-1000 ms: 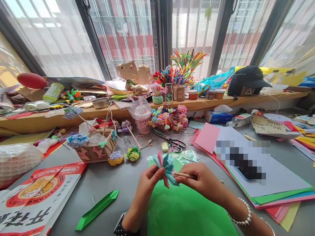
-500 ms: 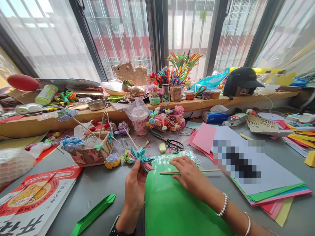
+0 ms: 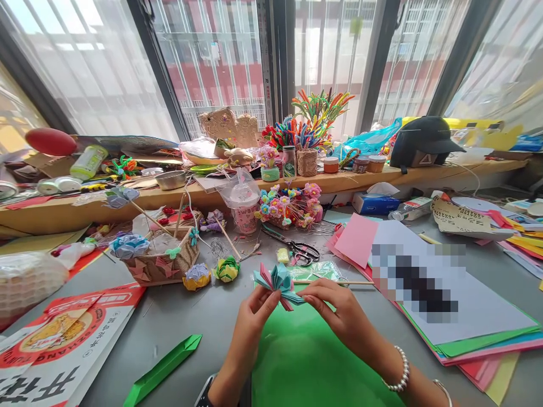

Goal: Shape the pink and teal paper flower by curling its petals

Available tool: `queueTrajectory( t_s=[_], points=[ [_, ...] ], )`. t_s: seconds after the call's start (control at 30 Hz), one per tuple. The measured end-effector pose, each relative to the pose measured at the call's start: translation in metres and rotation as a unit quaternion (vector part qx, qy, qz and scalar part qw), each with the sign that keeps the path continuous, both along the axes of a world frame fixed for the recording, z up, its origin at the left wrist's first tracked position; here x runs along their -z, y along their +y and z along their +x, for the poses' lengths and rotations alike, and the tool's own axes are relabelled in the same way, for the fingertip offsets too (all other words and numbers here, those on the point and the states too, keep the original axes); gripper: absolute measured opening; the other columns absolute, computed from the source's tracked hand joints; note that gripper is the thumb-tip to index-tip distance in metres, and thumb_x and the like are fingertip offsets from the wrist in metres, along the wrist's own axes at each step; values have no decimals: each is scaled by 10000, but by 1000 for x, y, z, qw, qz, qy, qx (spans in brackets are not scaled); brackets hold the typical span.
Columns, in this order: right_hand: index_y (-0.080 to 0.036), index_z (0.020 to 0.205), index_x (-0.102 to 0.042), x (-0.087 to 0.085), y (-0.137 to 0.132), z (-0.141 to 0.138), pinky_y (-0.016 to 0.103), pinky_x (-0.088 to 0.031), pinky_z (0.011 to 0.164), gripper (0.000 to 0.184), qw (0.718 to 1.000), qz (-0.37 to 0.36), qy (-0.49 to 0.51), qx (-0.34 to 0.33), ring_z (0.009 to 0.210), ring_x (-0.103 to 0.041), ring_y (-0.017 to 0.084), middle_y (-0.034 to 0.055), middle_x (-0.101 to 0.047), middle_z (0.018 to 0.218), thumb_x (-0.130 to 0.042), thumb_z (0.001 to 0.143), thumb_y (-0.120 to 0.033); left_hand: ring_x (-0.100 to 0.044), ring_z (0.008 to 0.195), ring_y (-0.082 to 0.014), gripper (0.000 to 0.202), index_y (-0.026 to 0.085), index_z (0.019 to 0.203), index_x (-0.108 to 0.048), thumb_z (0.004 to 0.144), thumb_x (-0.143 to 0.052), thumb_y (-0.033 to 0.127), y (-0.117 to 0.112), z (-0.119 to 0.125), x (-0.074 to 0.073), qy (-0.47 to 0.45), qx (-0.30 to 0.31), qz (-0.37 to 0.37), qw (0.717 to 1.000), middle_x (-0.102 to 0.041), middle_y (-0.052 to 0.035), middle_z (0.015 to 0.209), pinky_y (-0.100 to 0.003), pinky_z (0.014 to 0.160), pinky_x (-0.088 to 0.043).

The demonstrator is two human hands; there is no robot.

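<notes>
A folded paper flower (image 3: 279, 279) in teal and pink is held up over the green sheet (image 3: 305, 350). My left hand (image 3: 254, 314) grips it from below, thumb against the folds. At its right side, my right hand (image 3: 333, 308) pinches the tip of a teal petal between thumb and fingers. Just behind the right hand lies a thin wooden stick (image 3: 356, 282), crossing the far part of the sheet. To the left stand a yellow-green paper flower (image 3: 227, 269) and a purple-yellow one (image 3: 197, 277). A folded green paper strip (image 3: 163, 370) rests at the front left.
Black-handled scissors (image 3: 303, 252) lie beyond the sheet. A cardboard basket (image 3: 163, 265) with paper flowers stands at the left, near a printed red-white bag (image 3: 63, 345). Stacked coloured paper (image 3: 458, 282) covers the right side. A cup (image 3: 245, 212) and beaded flowers (image 3: 291, 206) stand at the back.
My left hand has brought the paper flower rightward over the green sheet. My right hand has left the area by the stick and now pinches a petal. The view has shifted slightly.
</notes>
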State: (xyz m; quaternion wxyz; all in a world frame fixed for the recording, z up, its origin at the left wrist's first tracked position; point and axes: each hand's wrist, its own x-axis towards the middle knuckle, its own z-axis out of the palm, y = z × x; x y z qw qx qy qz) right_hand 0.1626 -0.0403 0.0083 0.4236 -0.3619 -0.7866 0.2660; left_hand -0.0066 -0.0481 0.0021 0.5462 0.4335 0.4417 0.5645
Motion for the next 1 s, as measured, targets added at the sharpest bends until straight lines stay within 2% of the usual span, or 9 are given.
queueTrajectory(
  t_s=[0.23,0.47,0.67,0.73,0.8,0.83,0.9,1.0],
  points=[
    [-175,913,-654,4,1,1,272,-485,676,200,996,88,-31,-7,766,-590,162,59,-658,820,-464,873,-228,-561,726,-180,233,150,851,-649,699,-622,324,-1,-3,-2,67,26,11,997,-652,-11,666,-266,730,-408],
    [-144,906,-615,10,1,0,291,-479,637,195,981,167,-96,12,731,-571,179,80,-640,801,-426,860,-136,-484,616,-126,202,158,614,-579,689,-615,341,-2,1,-4,96,23,-16,995,-526,38,581,-225,626,-376],
    [-150,768,-592,12,2,-1,261,-429,568,200,983,91,-159,7,632,-543,159,49,-604,691,-407,839,-118,-480,624,-122,267,158,574,-532,739,-562,366,3,-1,6,177,35,5,984,-478,31,597,-229,615,-395],
    [-148,737,-585,11,3,-2,251,-408,560,204,985,57,-164,7,617,-531,151,40,-592,670,-411,841,-125,-530,701,-149,223,155,685,-567,742,-559,370,4,-3,11,204,29,21,978,-524,2,713,-257,657,-436],
    [-152,711,-575,9,3,-1,240,-392,563,211,988,10,-153,15,611,-523,140,29,-588,663,-415,848,-145,-560,846,-194,294,167,945,-553,729,-581,364,4,-5,16,228,-21,58,972,-536,-54,945,-313,720,-475],
    [-155,698,-571,7,3,-1,235,-386,562,218,989,-18,-146,19,609,-520,134,24,-589,662,-416,852,-158,-551,910,-209,375,184,1047,-512,723,-596,354,3,-6,17,260,-65,99,958,-514,-71,1025,-339,754,-480],
    [-160,672,-564,4,2,0,224,-373,553,238,988,-73,-130,26,603,-517,126,17,-594,657,-413,856,-181,-522,992,-222,442,221,1139,-462,731,-609,306,0,-7,16,350,-122,220,902,-495,-82,1089,-378,813,-469],
    [-161,641,-548,0,2,1,213,-353,534,251,987,-128,-98,21,585,-500,116,4,-582,630,-418,850,-207,-534,974,-207,374,248,1095,-518,734,-616,221,-5,-6,11,475,-97,390,783,-552,-62,1039,-371,837,-464]
  ],
)
